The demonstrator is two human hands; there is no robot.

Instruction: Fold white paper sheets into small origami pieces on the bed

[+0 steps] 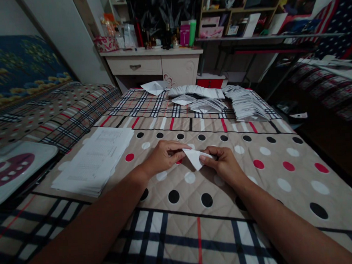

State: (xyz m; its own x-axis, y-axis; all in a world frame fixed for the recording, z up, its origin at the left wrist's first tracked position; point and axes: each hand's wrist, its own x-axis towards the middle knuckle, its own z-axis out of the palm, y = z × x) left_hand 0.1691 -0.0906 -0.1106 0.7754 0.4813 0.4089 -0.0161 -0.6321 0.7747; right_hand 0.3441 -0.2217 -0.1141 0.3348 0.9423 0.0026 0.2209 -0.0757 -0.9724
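Observation:
A small folded piece of white paper [195, 158], roughly triangular, is held between my two hands just above the dotted bedspread [156, 189]. My left hand [165, 155] pinches its upper left corner between thumb and fingers. On the other side, my right hand [221, 159] grips the paper, thumb on top and fingers curled behind. To the left lies a stack of printed paper sheets [95, 159]. Beyond my hands, several folded papers sit in rows: a fanned pile [246, 103], a smaller bundle [208, 105] and a single folded paper boat shape [155, 87].
A white folding table [49, 155] with a purple print stands at the left edge. Past the bed's far end are a white dresser [147, 63] crowded with bottles and boxes, and a desk with shelves [246, 9]. A second bed surface [326, 85] is at right.

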